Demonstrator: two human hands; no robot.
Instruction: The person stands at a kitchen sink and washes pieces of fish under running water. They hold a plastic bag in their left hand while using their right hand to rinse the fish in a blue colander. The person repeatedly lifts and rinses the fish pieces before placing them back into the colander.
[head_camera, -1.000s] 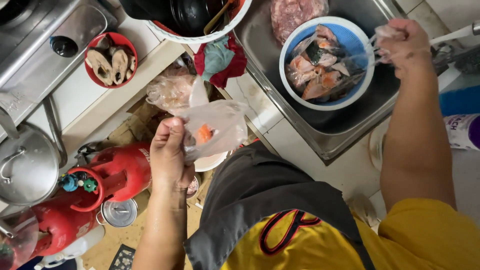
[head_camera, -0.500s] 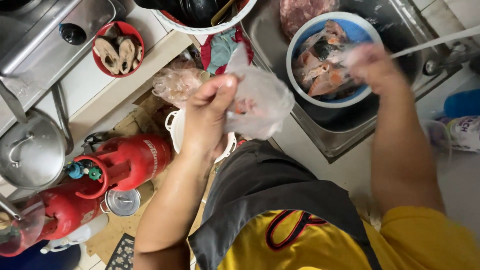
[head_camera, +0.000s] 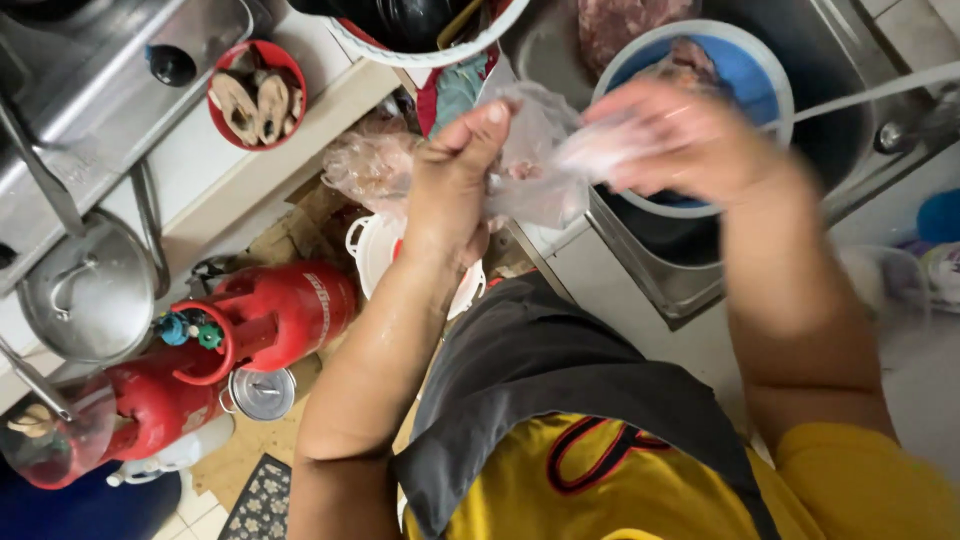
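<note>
Left hand (head_camera: 455, 185) clenches thin clear plastic bag (head_camera: 535, 165) beside steel sink (head_camera: 690, 270), holding mouth up; blurred right hand (head_camera: 690, 140) grasps bag's far side, spreading it over blue white-rimmed bowl (head_camera: 745, 70).

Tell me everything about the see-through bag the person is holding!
The clear plastic bag is thin, crinkly and see-through, with something pinkish inside that is too blurry to name. It hangs crumpled in the air, just in front of the blue bowl in the sink. The left hand pinches its top edge, and the right hand, blurred, grips its other side.
</note>
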